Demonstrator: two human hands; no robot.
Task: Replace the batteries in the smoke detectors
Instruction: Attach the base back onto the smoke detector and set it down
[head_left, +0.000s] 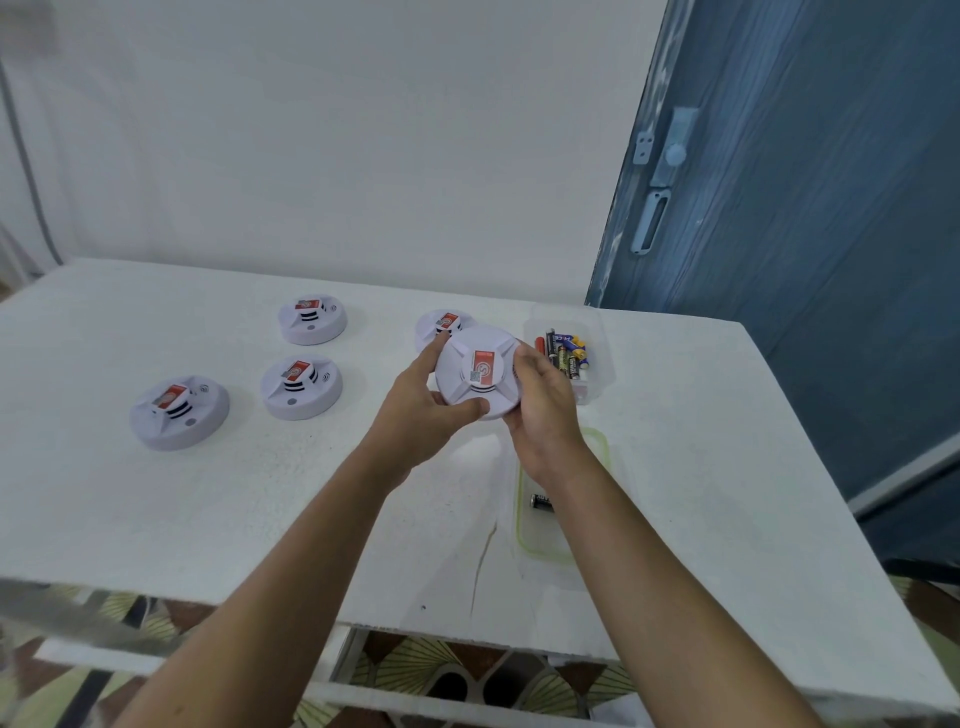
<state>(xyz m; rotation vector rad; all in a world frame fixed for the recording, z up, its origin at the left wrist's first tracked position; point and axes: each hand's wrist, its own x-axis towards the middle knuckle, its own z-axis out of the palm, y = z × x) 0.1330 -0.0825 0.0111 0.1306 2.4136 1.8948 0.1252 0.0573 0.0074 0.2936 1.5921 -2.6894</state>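
Holding a white smoke detector (478, 376) between them, two bare hands have it raised clear of the white surface (208, 519), its red-labelled face turned up toward the camera. The left grip (421, 415) clasps the detector's left edge, with the thumb on the near rim and the fingertips on the far rim. The right grip (545, 410) is curled round the right edge, its fingers mostly hidden behind the body.

Just beyond the left grip's fingertips a second detector (441, 322) lies on the surface, partly covered by the held one. Three more lie off to the left of the left grip, each with its red label up: a far detector (311, 322), a middle detector (301, 387) nearer the person, and an outermost detector (179, 413) well apart from the hands.

Just past the right grip stands a clear plastic box (602, 332) holding loose batteries (566, 353) of mixed colours. Under the right wrist, a shallow green-rimmed tray (605, 452) lies on the surface with one dark battery (540, 501) in it, just beside the forearm.

A pale wall (363, 130) rises beyond both hands, and a blue-grey door (805, 260) stands to the right of the right grip. A patterned floor (415, 670) shows below the surface's near edge.
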